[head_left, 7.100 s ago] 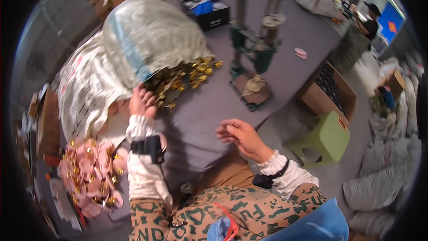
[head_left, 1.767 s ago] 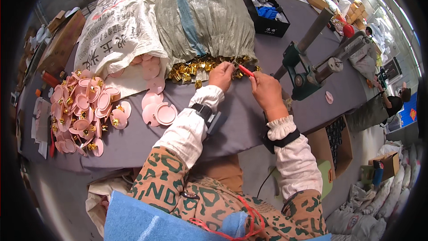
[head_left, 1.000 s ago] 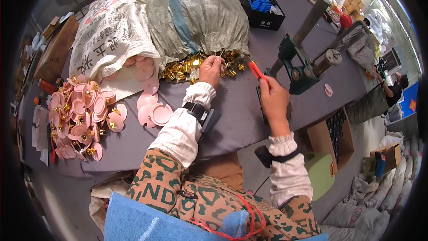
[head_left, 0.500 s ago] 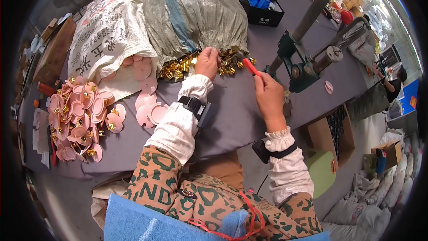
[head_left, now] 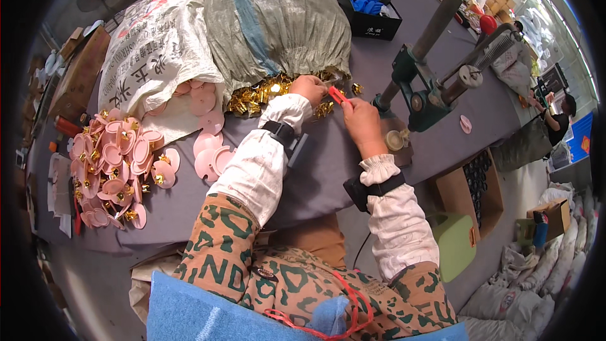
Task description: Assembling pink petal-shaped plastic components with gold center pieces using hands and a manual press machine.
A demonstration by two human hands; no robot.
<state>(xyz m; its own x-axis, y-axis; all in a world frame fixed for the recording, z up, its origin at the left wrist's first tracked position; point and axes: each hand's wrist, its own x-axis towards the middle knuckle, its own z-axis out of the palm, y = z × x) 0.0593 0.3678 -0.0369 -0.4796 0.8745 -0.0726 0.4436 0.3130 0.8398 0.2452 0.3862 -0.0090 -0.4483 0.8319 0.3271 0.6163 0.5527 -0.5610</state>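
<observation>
My right hand (head_left: 363, 123) grips a slim red-handled tool (head_left: 338, 95), whose far end points up and left towards the sack's mouth. My left hand (head_left: 309, 89) is closed right beside that end, its fingertips pressed together; whatever is in them is too small to make out. Both hands meet at the gathered mouth of a large grey-green woven sack (head_left: 284, 31) with a blue stripe. Shiny gold metal pieces (head_left: 255, 98) spill from under the sack's edge, and a few lie loose near my hands.
Pink oval plastic parts (head_left: 110, 164), several with gold clips, are heaped at left below a white printed sack (head_left: 158, 50). A green hand press (head_left: 420, 88) stands at right. A black box (head_left: 369, 6) sits behind. Below the table edge is an open carton (head_left: 483, 196).
My right hand has moved left with the red-handled tool, bringing its end up to my left hand. My left hand has shifted slightly right along the sack's mouth.
</observation>
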